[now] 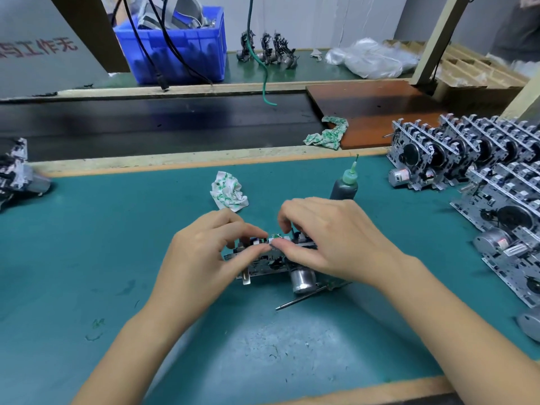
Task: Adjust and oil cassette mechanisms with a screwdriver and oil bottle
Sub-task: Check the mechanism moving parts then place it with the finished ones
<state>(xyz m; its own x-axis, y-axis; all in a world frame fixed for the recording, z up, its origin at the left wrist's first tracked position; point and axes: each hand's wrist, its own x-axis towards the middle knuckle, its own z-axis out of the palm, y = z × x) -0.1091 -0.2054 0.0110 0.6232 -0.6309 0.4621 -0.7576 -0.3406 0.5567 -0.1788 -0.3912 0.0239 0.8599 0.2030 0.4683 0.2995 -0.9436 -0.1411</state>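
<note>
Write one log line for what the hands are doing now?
left hand: grips cassette mechanism | right hand: grips same | screwdriver: on mat | oil bottle: upright, untouched

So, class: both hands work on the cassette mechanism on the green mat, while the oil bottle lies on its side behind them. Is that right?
Not quite. In the head view the oil bottle stands upright behind the hands, nozzle up. Both the left hand and right hand do work on the cassette mechanism on the green mat.

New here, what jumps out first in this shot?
Both hands, left hand and right hand, pinch a small metal cassette mechanism at centre of the teal work mat. Behind them stands a dark oil bottle with green nozzle; a thin metal screwdriver lies beside the mechanism's motor.
</note>
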